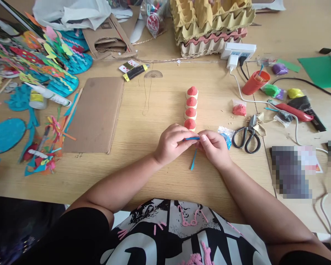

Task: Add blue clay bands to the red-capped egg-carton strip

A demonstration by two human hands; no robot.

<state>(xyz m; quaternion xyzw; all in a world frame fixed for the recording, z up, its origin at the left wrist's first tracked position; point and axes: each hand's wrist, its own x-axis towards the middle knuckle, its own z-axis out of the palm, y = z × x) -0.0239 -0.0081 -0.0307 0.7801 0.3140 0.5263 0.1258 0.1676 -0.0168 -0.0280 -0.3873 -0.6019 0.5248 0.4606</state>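
Observation:
Both hands meet over the middle of the table point(143, 129). My left hand point(172, 142) pinches one end of a thin blue strip point(192, 138), and my right hand point(213, 147) pinches its other end. Just beyond my fingers, several cream pieces with red domed tops point(191, 102) stand in a row. A small blue tool point(193, 160) lies below my hands, its upper end hidden by my fingers. Beside my right hand is an open plastic packet with blue material point(226, 139).
Black-handled scissors point(247, 136) lie right of my right hand. Farther right are a red cup point(255, 82), clay packets and white cables. Cardboard point(92, 115) and colourful paper crafts lie left. Stacked egg trays point(212, 25) and a power strip point(239, 50) stand at the back.

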